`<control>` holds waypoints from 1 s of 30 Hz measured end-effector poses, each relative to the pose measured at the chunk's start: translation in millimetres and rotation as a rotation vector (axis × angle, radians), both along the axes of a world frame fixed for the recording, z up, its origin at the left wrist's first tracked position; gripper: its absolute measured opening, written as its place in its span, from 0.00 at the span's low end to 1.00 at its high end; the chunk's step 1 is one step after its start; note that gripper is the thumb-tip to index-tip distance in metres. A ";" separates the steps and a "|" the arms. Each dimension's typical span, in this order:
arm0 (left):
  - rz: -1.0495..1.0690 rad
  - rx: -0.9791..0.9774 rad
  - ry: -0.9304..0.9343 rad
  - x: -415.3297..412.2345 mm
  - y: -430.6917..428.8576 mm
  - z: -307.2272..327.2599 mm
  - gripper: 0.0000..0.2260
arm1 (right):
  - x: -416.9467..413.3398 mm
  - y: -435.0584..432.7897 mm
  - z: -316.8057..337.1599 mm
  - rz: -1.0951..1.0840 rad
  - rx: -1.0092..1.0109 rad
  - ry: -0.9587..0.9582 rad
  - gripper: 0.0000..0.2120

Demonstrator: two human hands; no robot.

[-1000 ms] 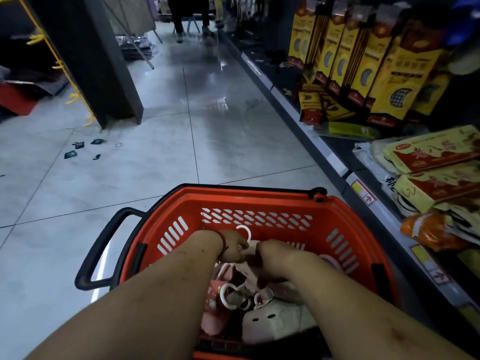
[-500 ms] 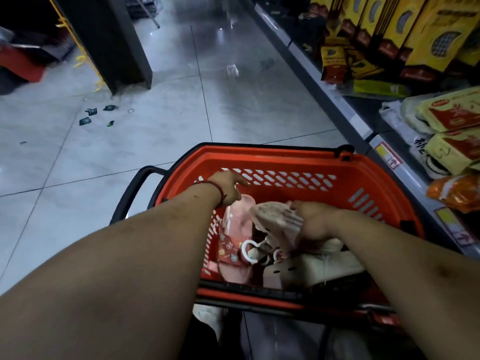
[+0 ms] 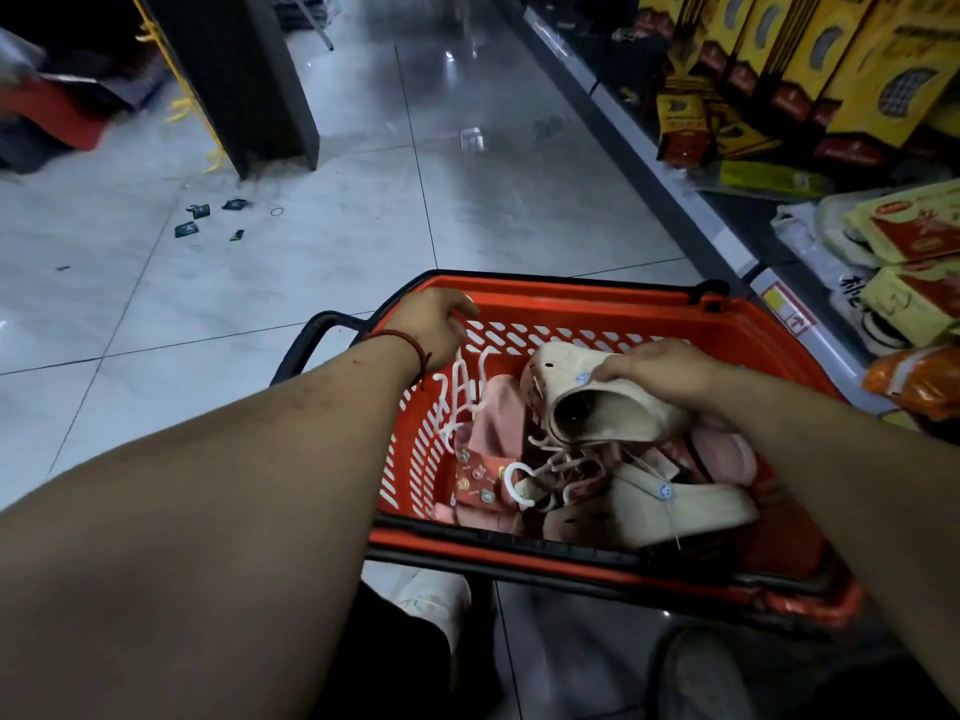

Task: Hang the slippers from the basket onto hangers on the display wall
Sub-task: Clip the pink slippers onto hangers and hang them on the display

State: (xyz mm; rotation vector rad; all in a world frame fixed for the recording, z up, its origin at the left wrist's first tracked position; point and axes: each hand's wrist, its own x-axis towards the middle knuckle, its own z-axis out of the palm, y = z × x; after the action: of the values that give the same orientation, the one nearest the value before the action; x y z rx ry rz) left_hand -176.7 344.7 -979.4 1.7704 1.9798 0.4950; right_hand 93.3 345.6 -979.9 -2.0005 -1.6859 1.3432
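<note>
Right grip (image 3: pixel 670 376) holds a cream perforated slipper (image 3: pixel 566 363).

Open tiled floor (image 3: pixel 311 283) left of the basket (image 3: pixel 571 304); stocked shelf (image 3: pixel 675 181) close on its right, dark pillar (image 3: pixel 244 80) far left.

This is a shop, seen down one aisle. An orange plastic shopping basket (image 3: pixel 597 306) with a black handle sits low in the foreground. Along the basket's right runs a long, low shelf (image 3: pixel 670 163) stacked with goods: upright yellow boxes (image 3: pixel 893 75) farther off, flat yellow-and-red packets (image 3: pixel 919 226) nearer. A price label (image 3: pixel 784 309) (its print too small to read) is stuck on the shelf edge just beside the basket's far right corner. Beyond the basket stretch glossy grey floor tiles (image 3: pixel 311 283). Far to its left stands a dark display unit (image 3: pixel 244 80) edged with yellow hooks (image 3: pixel 182 111).
</note>
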 end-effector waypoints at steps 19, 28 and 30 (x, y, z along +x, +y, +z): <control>0.047 0.055 0.039 -26.6 -44.0 38.3 0.13 | 12.0 -20.3 49.2 -0.161 -0.094 0.578 0.22; -0.016 0.017 0.061 -6.5 -40.4 38.2 0.11 | 56.8 -25.4 29.4 -0.261 -0.030 0.153 0.27; -0.051 0.005 0.073 1.3 -38.2 36.4 0.12 | 63.9 -21.4 20.4 -0.311 -0.007 0.114 0.26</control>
State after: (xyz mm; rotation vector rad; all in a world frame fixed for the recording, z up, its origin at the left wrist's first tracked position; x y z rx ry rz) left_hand -175.4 306.5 -943.0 1.8614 1.9781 0.4257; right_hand 157.2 324.1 -959.5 -2.0432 -1.2593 1.3232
